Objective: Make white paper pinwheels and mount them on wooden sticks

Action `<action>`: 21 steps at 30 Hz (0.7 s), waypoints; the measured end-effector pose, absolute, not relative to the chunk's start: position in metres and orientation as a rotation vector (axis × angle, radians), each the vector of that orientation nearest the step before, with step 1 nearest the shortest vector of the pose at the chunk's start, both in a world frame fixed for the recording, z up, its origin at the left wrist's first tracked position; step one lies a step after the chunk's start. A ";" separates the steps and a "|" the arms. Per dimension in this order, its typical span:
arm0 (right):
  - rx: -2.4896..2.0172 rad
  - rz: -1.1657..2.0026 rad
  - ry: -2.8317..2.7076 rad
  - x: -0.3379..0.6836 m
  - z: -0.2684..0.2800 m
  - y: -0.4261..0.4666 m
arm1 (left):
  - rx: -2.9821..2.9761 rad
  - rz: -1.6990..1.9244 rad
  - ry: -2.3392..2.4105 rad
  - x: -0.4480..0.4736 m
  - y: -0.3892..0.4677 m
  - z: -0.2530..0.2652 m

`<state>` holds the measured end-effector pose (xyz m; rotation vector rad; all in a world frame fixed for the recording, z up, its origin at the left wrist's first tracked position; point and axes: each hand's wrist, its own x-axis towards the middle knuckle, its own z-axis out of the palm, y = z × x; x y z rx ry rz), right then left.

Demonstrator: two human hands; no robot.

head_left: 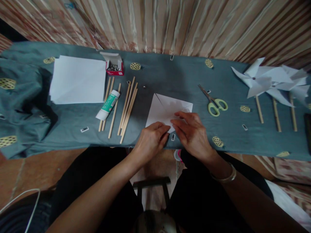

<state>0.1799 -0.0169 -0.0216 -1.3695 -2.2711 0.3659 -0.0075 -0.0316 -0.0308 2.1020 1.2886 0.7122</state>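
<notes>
A square white sheet of paper (161, 108) lies in front of me with cut lines running in from its corners. My left hand (153, 137) is closed at the sheet's near left edge, thumb and fingers pinched together on the paper. Over the near right part of the paper is my right hand (191, 131), its fingers curved and apart, the tips touching or just above the sheet. The near corner lies between both hands and is partly covered by them. Green-handled scissors (215, 103) rest open to the right of the paper. A small metal pin (144, 86) sits beyond its left corner.
A glue stick (108, 105) lies across wooden sticks (128, 108) at left. Behind them are a red box of pins (114, 68) and a stack of white paper (79, 81). Several paper pinwheels (259, 77) lie at far right on the green tablecloth (189, 76).
</notes>
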 end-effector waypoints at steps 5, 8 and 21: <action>-1.317 0.258 -2.324 0.180 -0.024 -0.015 | 2.096 0.705 1.295 -0.008 -0.031 -0.030; -1.338 0.244 -2.325 0.180 -0.025 -0.014 | 2.094 0.699 1.290 -0.008 -0.030 -0.029; -1.349 0.219 -2.438 0.175 -0.026 -0.012 | 2.105 0.682 1.290 -0.007 -0.031 -0.028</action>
